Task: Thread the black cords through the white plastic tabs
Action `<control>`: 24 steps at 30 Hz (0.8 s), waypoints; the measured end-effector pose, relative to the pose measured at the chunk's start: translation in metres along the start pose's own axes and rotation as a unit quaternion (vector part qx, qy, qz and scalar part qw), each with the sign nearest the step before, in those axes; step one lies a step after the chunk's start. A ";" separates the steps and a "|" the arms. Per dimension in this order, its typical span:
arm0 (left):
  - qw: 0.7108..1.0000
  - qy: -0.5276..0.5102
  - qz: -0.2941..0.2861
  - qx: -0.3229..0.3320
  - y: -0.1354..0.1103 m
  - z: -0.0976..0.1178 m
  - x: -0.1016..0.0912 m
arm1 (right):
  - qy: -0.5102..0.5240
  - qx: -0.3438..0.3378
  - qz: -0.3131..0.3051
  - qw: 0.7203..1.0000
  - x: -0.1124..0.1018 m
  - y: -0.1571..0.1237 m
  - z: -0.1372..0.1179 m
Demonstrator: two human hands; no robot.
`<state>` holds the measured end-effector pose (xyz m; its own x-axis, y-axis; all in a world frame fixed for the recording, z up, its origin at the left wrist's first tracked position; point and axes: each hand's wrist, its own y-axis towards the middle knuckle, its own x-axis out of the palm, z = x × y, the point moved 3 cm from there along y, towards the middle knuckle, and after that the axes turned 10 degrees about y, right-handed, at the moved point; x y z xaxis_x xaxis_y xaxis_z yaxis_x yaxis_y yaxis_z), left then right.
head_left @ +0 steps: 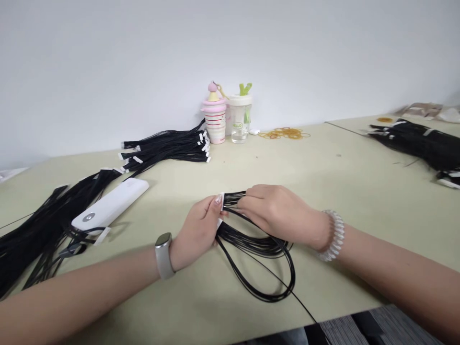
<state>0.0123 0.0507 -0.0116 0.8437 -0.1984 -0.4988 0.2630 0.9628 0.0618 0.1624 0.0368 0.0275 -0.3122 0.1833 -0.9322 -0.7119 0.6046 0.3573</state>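
Both my hands meet near the middle of the pale green table (323,182). My left hand (197,230), with a grey wristband, is closed on one end of a small bundle of thin black cords (258,254) with white tags. My right hand (276,211), with a clear coil band at the wrist, pinches the same cords beside it. The cords loop down toward the table's front edge.
A big heap of black cords (36,230) lies at the left under a white power bank (111,203). More tagged cords (168,146) sit behind, another pile (424,141) at the far right. Two cups (226,117) and rubber bands (283,133) stand by the wall.
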 end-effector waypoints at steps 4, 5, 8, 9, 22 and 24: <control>1.000 0.020 0.001 0.016 0.000 0.001 0.000 | -0.021 -0.004 0.030 0.999 0.003 -0.001 -0.003; 1.000 0.025 0.002 0.020 0.000 0.001 -0.001 | -0.028 -0.003 0.040 0.999 0.003 -0.002 -0.003; 0.999 0.029 0.011 0.044 0.001 -0.001 -0.001 | -0.037 -0.006 0.069 0.997 0.004 -0.002 -0.004; 0.998 0.028 0.013 0.054 0.000 -0.001 -0.002 | -0.036 -0.011 0.078 0.996 0.004 -0.002 -0.005; 0.999 0.010 0.007 0.042 -0.002 0.002 -0.003 | -0.073 -0.093 0.103 0.988 0.002 -0.006 -0.006; 0.999 0.013 0.007 0.044 -0.002 0.001 -0.002 | -0.076 -0.101 0.097 0.987 0.001 -0.006 -0.007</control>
<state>0.0105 0.0494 -0.0098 0.8361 -0.1785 -0.5187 0.2916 0.9456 0.1446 0.1620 0.0282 0.0246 -0.3674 0.4035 -0.8380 -0.7641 0.3827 0.5193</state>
